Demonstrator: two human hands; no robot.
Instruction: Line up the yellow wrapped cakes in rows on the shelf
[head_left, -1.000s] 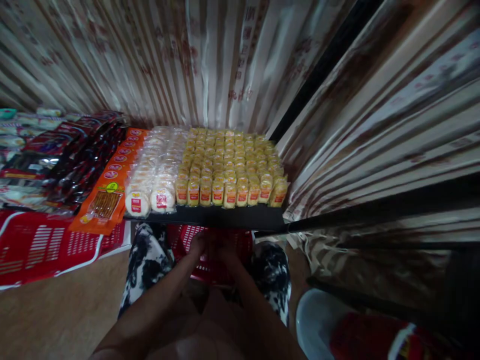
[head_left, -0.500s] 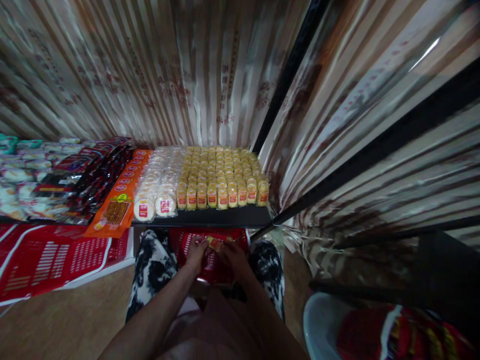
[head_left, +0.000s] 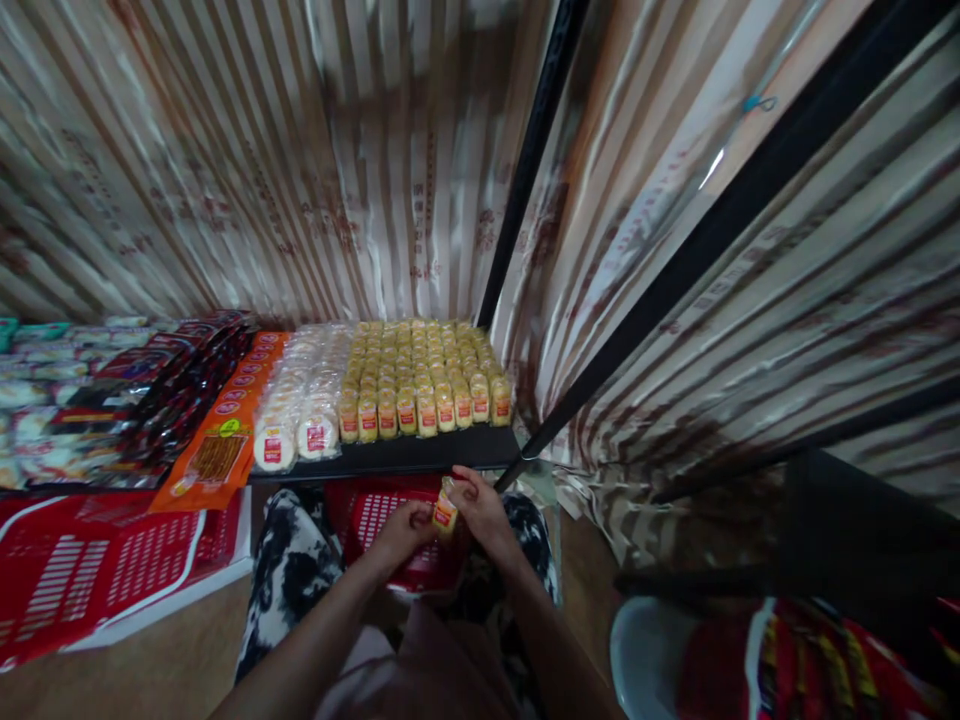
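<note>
Between my two hands is a small wrapped yellow snack cake with a red-and-orange label, held upright. My left hand pinches its left edge, and my right hand grips its right side near the top. Both are above a red plastic basket between my knees, just in front of the black shelf. On that shelf stand rows of the same yellow wrapped cakes. To their left are two rows of round white wrapped cakes.
An orange snack packet, dark red packets and white packets lie further left on the shelf. Another red basket is below them. Black shelf posts slant across the right, above a pale tub with red packets.
My hands have lifted the wrapped cake and turned it from lying sideways to upright, label showing. The camera view has shifted, so the shelf appears lower and further left.
</note>
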